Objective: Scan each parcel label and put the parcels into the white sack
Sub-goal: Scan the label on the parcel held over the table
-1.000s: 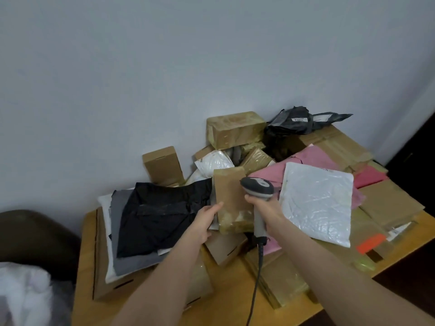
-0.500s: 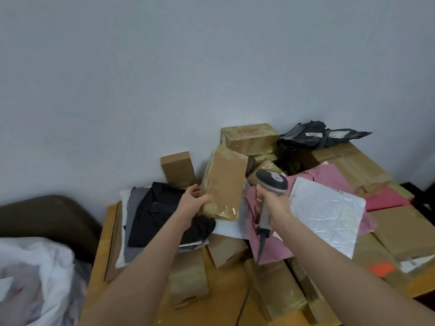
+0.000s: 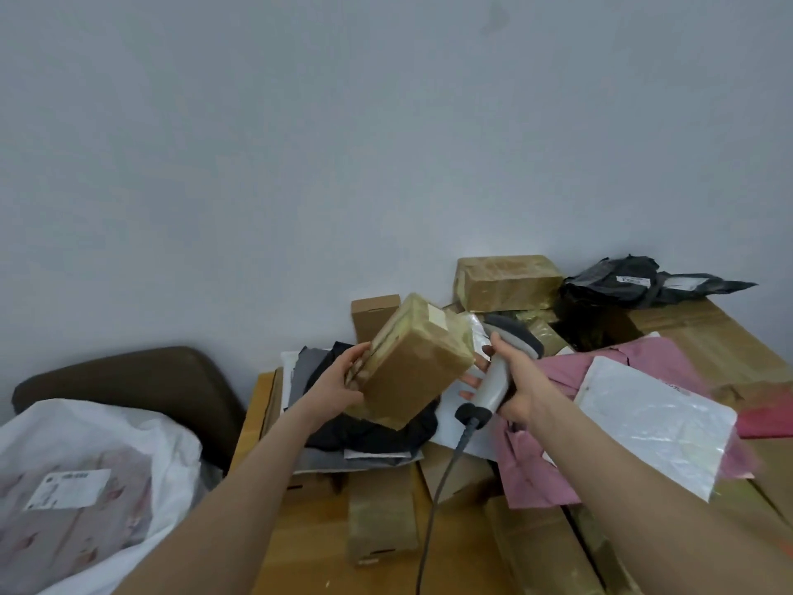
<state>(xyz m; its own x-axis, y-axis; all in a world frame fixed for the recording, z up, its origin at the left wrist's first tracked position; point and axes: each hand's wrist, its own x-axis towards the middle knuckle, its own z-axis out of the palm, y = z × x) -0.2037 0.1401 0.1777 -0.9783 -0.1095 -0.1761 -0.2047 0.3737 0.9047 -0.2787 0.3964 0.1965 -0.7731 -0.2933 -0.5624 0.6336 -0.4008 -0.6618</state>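
— Where's the parcel?
— My left hand [image 3: 339, 382] grips the brown parcel [image 3: 414, 371], tilted above the worktop [image 3: 300, 534], fingers curled round it.
— And the right?
— My right hand [image 3: 521, 392] clasps the scanner [image 3: 493, 380] just beside it. The white sack [image 3: 86, 444] lies lower left.

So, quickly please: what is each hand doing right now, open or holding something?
Left hand: closed, holding the box.
Right hand: closed, holding the scanner.
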